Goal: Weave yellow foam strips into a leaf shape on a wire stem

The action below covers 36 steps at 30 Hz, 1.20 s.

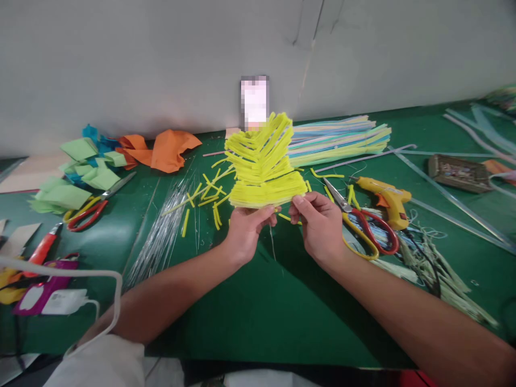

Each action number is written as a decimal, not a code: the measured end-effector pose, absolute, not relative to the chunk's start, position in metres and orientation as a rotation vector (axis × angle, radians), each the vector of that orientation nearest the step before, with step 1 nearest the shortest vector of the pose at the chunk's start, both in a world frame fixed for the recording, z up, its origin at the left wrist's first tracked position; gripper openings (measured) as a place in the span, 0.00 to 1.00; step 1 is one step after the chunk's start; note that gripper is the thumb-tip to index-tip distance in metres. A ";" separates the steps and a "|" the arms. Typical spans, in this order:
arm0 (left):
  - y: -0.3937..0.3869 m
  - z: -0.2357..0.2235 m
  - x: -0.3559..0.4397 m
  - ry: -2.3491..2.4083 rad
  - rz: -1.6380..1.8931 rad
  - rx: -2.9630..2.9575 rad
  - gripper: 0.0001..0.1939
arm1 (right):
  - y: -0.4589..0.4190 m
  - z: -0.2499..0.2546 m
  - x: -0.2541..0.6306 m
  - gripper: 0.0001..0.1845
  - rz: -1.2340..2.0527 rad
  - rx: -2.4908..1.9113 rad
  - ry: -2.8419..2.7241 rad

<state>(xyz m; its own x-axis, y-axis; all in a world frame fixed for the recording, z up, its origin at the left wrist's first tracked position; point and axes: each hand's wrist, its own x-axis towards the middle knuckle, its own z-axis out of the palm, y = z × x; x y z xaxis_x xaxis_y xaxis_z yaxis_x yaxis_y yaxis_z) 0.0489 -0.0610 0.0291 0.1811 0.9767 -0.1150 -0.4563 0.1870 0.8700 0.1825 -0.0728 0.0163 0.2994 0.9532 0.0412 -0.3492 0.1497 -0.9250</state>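
In the head view a leaf shape of yellow pipe cleaners is held up over the table, its rows slanting out from a middle line. My left hand is closed on its lower edge, thumb on top. At the lower right corner my right hand pinches the same piece between thumb and fingers. A thin wire end hangs below it. Cut yellow pipe cleaner bits lie behind my left hand. Close to my right hand rest scissors with red and yellow handles.
A yellow glue gun lies right of the scissors. Bundled pastel pipe cleaners and a phone are behind. Leftward are loose wires, a second pair of scissors, orange paper and a white cable.
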 end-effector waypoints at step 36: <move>0.005 0.031 -0.008 1.340 1.218 1.474 0.18 | -0.082 0.027 0.192 0.08 0.241 -1.185 -1.779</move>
